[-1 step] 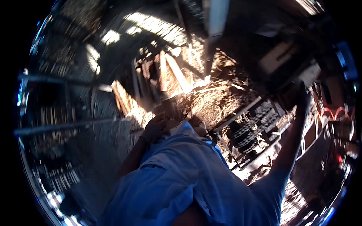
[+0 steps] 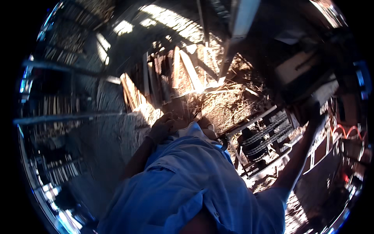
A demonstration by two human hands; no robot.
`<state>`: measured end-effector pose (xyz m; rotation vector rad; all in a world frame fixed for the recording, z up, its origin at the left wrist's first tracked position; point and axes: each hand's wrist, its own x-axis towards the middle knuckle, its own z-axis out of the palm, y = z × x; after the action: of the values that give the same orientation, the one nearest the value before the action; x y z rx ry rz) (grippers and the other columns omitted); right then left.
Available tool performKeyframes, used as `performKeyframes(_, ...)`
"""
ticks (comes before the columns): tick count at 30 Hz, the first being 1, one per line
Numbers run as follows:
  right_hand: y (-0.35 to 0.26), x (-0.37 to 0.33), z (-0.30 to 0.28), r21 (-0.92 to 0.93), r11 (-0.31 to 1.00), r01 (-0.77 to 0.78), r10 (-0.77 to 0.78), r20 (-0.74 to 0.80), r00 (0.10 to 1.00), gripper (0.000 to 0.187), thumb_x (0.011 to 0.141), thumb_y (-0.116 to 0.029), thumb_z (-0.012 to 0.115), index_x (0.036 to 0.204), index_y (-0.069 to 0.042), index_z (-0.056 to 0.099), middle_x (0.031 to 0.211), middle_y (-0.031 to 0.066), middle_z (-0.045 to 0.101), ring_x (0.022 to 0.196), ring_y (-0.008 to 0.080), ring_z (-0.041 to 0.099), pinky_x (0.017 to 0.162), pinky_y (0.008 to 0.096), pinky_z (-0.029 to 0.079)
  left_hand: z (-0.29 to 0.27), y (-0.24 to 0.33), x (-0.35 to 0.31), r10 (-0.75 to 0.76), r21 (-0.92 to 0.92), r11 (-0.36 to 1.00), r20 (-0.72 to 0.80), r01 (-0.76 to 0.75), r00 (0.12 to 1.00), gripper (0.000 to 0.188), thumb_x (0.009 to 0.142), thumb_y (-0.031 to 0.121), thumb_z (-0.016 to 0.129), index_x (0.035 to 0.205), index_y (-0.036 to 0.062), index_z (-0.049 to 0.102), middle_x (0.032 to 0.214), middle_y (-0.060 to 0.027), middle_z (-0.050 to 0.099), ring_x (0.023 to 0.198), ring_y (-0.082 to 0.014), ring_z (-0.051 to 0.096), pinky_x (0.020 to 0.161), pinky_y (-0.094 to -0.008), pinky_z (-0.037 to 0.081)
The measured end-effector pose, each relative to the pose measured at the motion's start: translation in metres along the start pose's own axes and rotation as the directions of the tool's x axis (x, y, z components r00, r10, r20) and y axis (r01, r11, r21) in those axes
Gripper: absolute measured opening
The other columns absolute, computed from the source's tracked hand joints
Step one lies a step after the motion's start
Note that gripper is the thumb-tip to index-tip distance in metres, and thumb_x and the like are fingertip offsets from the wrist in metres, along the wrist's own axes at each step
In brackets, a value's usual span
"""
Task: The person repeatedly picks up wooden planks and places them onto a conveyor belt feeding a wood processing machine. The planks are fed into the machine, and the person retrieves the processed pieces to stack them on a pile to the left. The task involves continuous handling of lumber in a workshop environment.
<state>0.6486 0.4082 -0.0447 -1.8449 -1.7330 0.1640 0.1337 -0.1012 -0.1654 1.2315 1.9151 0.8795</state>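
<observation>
My left hand (image 2: 163, 126) hangs at the front of my blue shirt (image 2: 194, 167), near my leg. Its fingers are loosely bent and apart, and I see nothing in them. My right arm stretches out to the right, and my right hand (image 2: 311, 111) is in deep shadow beside a dark machine-like mass. A pale flat piece (image 2: 326, 93) shows close to that hand; whether I touch it cannot be made out. The right fingers are hidden by the dark.
Sunlit wooden boards (image 2: 189, 70) stand ahead on debris-strewn ground. A post (image 2: 243, 19) rises beyond them. To the right lies a frame with ropelike dark strands (image 2: 265, 136); a red coiled hose (image 2: 346, 132) hangs farther right. Metal rails (image 2: 70, 117) cross the left side.
The view has shifted slightly, moving the boards and post a little to the right in the picture. Both hands keep nearly the same places; no grasp or release shows.
</observation>
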Motion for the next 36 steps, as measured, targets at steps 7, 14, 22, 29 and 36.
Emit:
performKeyframes(7, -0.196, -0.216, -0.023, 0.547, 0.775, 0.316, -0.36, -0.029, 0.933, 0.063, 0.092, -0.008, 0.071, 0.146, 0.002, 0.042, 0.143, 0.0195, 0.054, 0.132, 0.0299, 0.053, 0.113, 0.0376, 0.041, -0.016, -0.027, -0.062, -0.298, -0.105, 0.954, -0.24, 0.281, 0.924, 0.014, 0.075, 0.004, 0.07, 0.087, 0.0035, 0.061, 0.093, -0.0119, 0.061, 0.08, -0.0275, 0.063, 0.069, -0.0379, 0.052)
performKeyframes(14, -0.26, -0.308, 0.046, 0.452, 0.892, 0.008, -0.363, 0.705, 0.609, 0.06, 0.09, -0.015, 0.072, 0.141, 0.005, 0.048, 0.138, 0.022, 0.058, 0.13, 0.0298, 0.055, 0.109, 0.0365, 0.044, -0.032, -0.074, -0.024, -0.71, -0.533, 0.611, -0.043, 0.585, 0.703, 0.05, 0.093, 0.027, 0.065, 0.136, 0.0013, 0.058, 0.08, -0.0013, 0.062, 0.065, -0.0079, 0.053, 0.059, -0.0236, 0.044)
performKeyframes(22, -0.294, -0.393, 0.168, 0.119, 0.773, -0.623, -0.002, 0.983, 0.185, 0.056, 0.093, -0.023, 0.069, 0.139, 0.004, 0.051, 0.119, 0.0103, 0.066, 0.108, 0.0152, 0.061, 0.093, 0.0293, 0.05, -0.051, -0.157, -0.019, -0.714, -0.332, 0.63, 0.108, 0.702, 0.692, 0.061, 0.092, 0.029, 0.068, 0.139, -0.0056, 0.051, 0.108, -0.0123, 0.068, 0.091, -0.0174, 0.065, 0.083, -0.0293, 0.052)
performKeyframes(29, -0.278, -0.477, 0.343, -0.091, 0.891, -0.446, 0.121, 0.992, 0.038, 0.053, 0.091, -0.029, 0.069, 0.131, 0.003, 0.057, 0.11, 0.0077, 0.066, 0.098, 0.013, 0.061, 0.084, 0.0268, 0.049, -0.04, -0.243, 0.017, -0.617, -0.224, 0.757, 0.06, 0.613, 0.784, 0.059, 0.093, 0.029, 0.069, 0.136, -0.0075, 0.052, 0.12, -0.0238, 0.066, 0.107, -0.0273, 0.067, 0.095, -0.0343, 0.052)
performKeyframes(36, -0.296, -0.511, 0.486, -0.084, 0.912, -0.402, 0.172, 0.967, 0.189, 0.068, 0.085, -0.03, 0.073, 0.134, 0.012, 0.051, 0.122, 0.0252, 0.064, 0.109, 0.0277, 0.064, 0.093, 0.0357, 0.051, -0.024, -0.334, 0.204, -0.584, -0.132, 0.809, -0.071, 0.573, 0.809, 0.068, 0.089, 0.038, 0.073, 0.133, -0.0068, 0.047, 0.125, -0.0278, 0.06, 0.116, -0.0368, 0.061, 0.099, -0.0417, 0.049)
